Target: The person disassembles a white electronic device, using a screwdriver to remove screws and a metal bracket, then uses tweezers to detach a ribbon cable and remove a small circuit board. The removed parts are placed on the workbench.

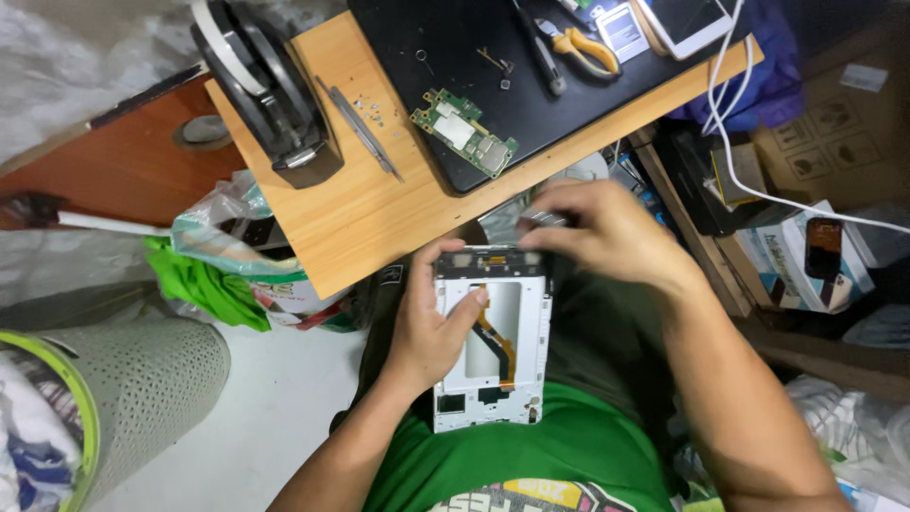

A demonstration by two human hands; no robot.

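Holding a stripped white phone frame (pixel 493 346) over the lap, just below the wooden table's (pixel 370 213) near edge — the left hand (pixel 431 327) grips its left side, thumb laid across the open middle beside the orange flex cable (pixel 498 341). The right hand (pixel 602 232) sits at the frame's top edge, fingers curled and pressed together on something there; it's blurred, so can't tell exactly what's pinched. Looks like the step in hand is working a part loose at the top of the frame w/ fingertips alone. Next move prob. calls for a light, even pull while the left keeps the frame steady — the flex is thin and could tear. Room's tight: table edge just above the hands, green shirt and lap right below. On the black mat (pixel 493 85), well apart, lie a green circuit board (pixel 464 133), metal pry tool (pixel 360 128) and yellow-handled pliers (pixel 588 47).
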